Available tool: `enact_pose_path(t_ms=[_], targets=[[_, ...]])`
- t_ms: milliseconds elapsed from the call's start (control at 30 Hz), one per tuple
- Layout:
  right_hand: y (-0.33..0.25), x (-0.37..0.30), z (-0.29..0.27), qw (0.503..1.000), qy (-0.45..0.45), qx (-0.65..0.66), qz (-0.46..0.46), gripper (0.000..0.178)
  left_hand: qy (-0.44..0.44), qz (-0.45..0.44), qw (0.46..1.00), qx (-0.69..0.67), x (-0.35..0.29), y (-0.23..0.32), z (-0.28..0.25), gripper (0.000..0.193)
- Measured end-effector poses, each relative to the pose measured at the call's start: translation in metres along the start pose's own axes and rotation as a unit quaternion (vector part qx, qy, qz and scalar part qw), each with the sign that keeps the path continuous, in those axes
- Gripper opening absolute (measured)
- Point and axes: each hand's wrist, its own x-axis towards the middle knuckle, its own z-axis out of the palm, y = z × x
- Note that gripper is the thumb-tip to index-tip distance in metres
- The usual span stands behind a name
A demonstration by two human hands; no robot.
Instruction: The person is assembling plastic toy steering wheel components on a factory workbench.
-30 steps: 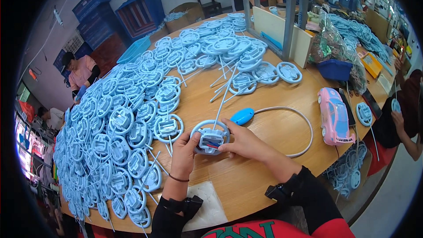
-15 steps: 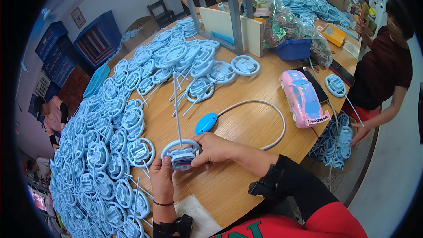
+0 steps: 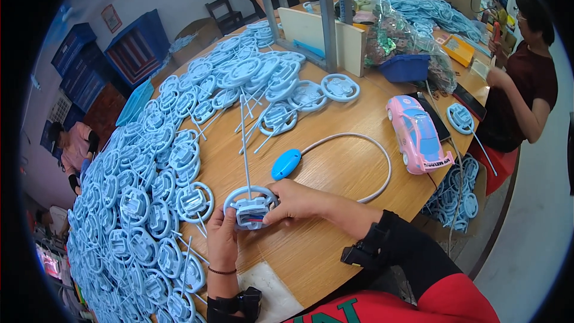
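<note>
grip: both hands closed on one light-blue steering-wheel toy controller (image 3: 251,206), held just above the wooden table (image 3: 335,167). left hand (image 3: 222,240) cups the lower-left rim, thumb up on the hub. right hand (image 3: 297,201) pinches the right side of the hub, fingertips on the centre housing.
part state: hub looks open, red and dark bits visible inside; can't tell more. thin antenna rod (image 3: 244,143) stands up from the wheel, away from the body.
just beyond grip: blue oval handset (image 3: 286,164), its grey cable (image 3: 365,143) looping right.
left of grip: big pile of same blue wheels (image 3: 143,203), nearest one almost touching the left hand.
far right: pink toy car (image 3: 417,134) near table edge; another person (image 3: 526,84) working past it.
risk 1: antenna snags or bends, likely if the wheel gets tipped toward the pile's rods.
risk 2: pinch is narrow; a hard press on the hub could twist the wheel out of the left hand.
risk 3: elbow sweep right could drag the cable.
</note>
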Motion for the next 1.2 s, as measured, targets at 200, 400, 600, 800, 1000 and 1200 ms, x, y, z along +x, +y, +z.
enact_pose_path(t_ms=[200, 400, 600, 800, 1000, 1200], targets=[[0.001, 0.002, 0.000, 0.998, 0.029, -0.035, -0.034, 0.033, 0.015, -0.037, 0.999, -0.037, 0.001, -0.002, 0.007, 0.027], [-0.001, -0.001, 0.001, 0.999, 0.016, -0.032, -0.015, 0.035, -0.020, -0.060, 0.998, -0.027, 0.000, -0.002, 0.001, 0.030], [0.001, 0.002, -0.002, 0.999, 0.012, -0.039, 0.004, 0.035, -0.024, -0.054, 0.998, -0.037, 0.002, -0.004, 0.004, 0.031], [-0.006, -0.001, 0.002, 0.998, 0.006, -0.064, 0.025, 0.037, -0.011, -0.047, 0.997, -0.054, 0.006, -0.012, 0.003, 0.032], [-0.014, -0.012, 0.015, 0.878, 0.245, -0.407, -0.056, 0.044, 0.002, -0.057, 0.996, -0.072, 0.008, -0.013, 0.001, 0.033], [0.003, -0.004, 0.016, 0.810, 0.226, -0.463, -0.278, 0.024, 0.020, -0.064, 0.993, -0.093, 0.007, -0.012, -0.001, 0.033]])
